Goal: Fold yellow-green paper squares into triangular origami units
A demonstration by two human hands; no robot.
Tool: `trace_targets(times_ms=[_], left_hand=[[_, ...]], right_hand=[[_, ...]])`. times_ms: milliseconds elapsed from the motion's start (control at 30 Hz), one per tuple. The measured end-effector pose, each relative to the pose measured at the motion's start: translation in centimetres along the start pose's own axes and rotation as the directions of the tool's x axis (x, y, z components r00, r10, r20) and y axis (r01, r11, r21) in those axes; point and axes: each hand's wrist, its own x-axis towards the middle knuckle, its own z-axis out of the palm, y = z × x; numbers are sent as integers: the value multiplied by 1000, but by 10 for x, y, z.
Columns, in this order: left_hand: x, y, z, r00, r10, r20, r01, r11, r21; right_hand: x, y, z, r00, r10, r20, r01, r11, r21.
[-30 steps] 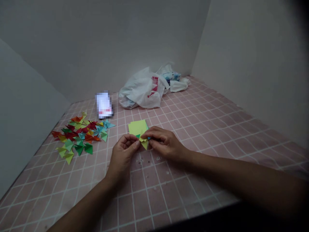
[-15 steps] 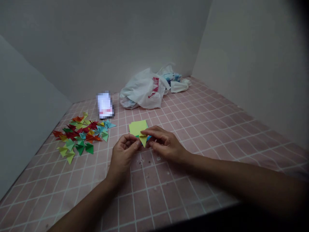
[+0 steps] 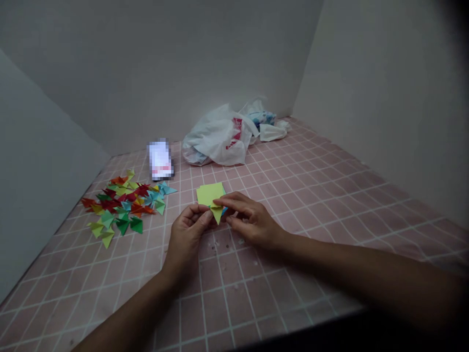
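Both hands meet at the middle of a pink tiled surface point(image 3: 256, 293). My left hand point(image 3: 188, 234) and my right hand point(image 3: 249, 220) pinch a small yellow-green folded paper piece point(image 3: 217, 211) between their fingertips, its point turned down. Just behind it lies a small stack of square paper sheets point(image 3: 209, 192), yellow-green on top with a blue edge showing beside my right fingers.
A heap of folded paper triangles point(image 3: 122, 205) in red, green, yellow and blue lies to the left. A blurred white card or packet point(image 3: 160, 160) lies behind it. A white plastic bag point(image 3: 220, 137) and crumpled wrappers point(image 3: 269, 128) sit at the back. Grey walls enclose three sides.
The folded piece has been pressed into a neater downward-pointing triangle and sits slightly higher. Both hands stay in almost the same place.
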Motion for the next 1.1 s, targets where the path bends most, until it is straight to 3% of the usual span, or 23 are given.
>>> trace_targets(times_ms=[267, 633, 833, 1100], left_hand=[[1, 0, -1, 1000, -1, 24, 1, 1000, 12], [1, -1, -2, 1000, 19, 23, -19, 999, 28], [1, -1, 0, 999, -18, 36, 17, 999, 32], [-3, 2, 0, 996, 87, 18, -89, 986, 138]], right_hand=[[-1, -1, 0, 1000, -25, 7, 25, 1000, -3], [0, 3, 1, 999, 46, 0, -46, 998, 48], [0, 5, 1, 1000, 1, 8, -1, 999, 53], [0, 10, 2, 1000, 0, -28, 2, 997, 78]])
